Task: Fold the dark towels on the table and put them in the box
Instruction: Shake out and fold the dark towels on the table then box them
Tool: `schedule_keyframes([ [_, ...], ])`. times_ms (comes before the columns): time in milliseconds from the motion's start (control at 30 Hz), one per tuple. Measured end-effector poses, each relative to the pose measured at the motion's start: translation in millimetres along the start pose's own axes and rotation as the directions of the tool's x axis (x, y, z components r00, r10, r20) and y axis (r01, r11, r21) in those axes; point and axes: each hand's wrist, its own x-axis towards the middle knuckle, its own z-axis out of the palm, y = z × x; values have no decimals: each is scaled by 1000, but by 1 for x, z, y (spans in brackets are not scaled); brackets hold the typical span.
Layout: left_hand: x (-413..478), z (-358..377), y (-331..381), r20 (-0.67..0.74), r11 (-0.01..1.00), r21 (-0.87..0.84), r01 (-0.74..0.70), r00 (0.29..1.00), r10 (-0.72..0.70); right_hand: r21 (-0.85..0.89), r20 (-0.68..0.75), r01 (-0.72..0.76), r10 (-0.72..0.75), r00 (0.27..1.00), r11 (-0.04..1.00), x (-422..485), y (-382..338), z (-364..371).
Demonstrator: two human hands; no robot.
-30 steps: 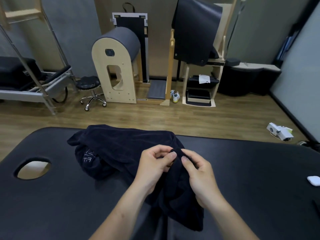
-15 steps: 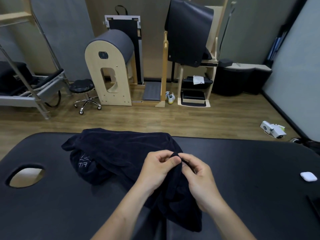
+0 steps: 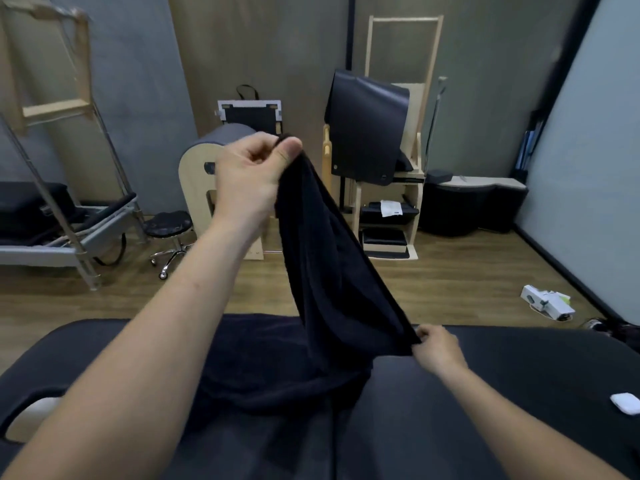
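Now the hands are working apart. Half a second ago they were pinching the same spot of hem, knuckles nearly touching, low over the table. At this moment the left hand (image 3: 252, 174) is lifting a corner of the dark towel (image 3: 332, 271) high, toward eleven o'clock in the view, with thumb and forefinger pinching the cloth. The right hand (image 3: 438, 348) is pinching the same edge much lower, toward four o'clock, just over the table (image 3: 519, 393). Its fingertips are hiding in the fabric, so I cannot tell how many fingers are gripping.

One edge is running taut between the two grips. The rest of the towel is hanging in loose folds, and its lower part is trailing on the table surface around six to seven o'clock, bunching there.

By my reading, the person is finding and stretching an edge so the cloth can be opened flat, so folding proper is only starting. No box is showing anywhere in the view, so stowing is looking some way off. A small white case (image 3: 625, 403) is lying at the table's three o'clock edge, well apart from the towel.
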Motion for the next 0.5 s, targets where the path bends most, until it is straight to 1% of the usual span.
schedule_keyframes([
  [67, 20, -13, -4, -36, 999, 37, 2, 999, -1, -67, 98, -70, 76, 992, 995, 8, -1, -6],
  [133, 30, -24, -17, -49, 994, 100, 39, 998, -34, -96, 246, -146, 166, 955, 985, 6, -8, -19],
  [167, 34, -31, -24, -68, 989, 133, 71, 996, -62, -75, 312, -183, 197, 930, 980, 5, -16, -32],
  [200, 39, -38, -29, -97, 980, 167, 105, 991, -90, -14, 338, -209, 201, 919, 978, 8, -27, -54],
  [233, 47, -47, -32, -139, 969, 197, 148, 983, -121, 98, 316, -217, 176, 932, 971, 14, -45, -85],
  [267, 59, -57, -32, -184, 959, 207, 191, 971, -154, 246, 242, -182, 122, 962, 952, 25, -67, -124],
  [300, 73, -67, -27, -233, 955, 184, 234, 954, -189, 395, 127, -83, 35, 991, 915, 36, -94, -171],
  [333, 90, -74, -18, -276, 956, 130, 264, 935, -221, 534, -13, 65, -69, 998, 843, 41, -126, -223],
  [367, 109, -80, -6, -302, 960, 56, 276, 921, -247, 659, -153, 221, -160, 975, 719, 40, -161, -271],
  [400, 129, -82, 10, -307, 964, -32, 266, 915, -262, 738, -295, 369, -221, 929, 565, 32, -194, -313],
  [433, 149, -83, 28, -307, 964, -105, 244, 914, -264, 756, -430, 503, -262, 864, 419, 22, -224, -348],
  [467, 166, -82, 47, -309, 963, -158, 217, 916, -257, 722, -517, 600, -309, 798, 343, 6, -248, -372],
  [500, 181, -82, 64, -307, 961, -188, 201, 918, -252, 654, -571, 675, -362, 737, 342, -8, -265, -384],
])
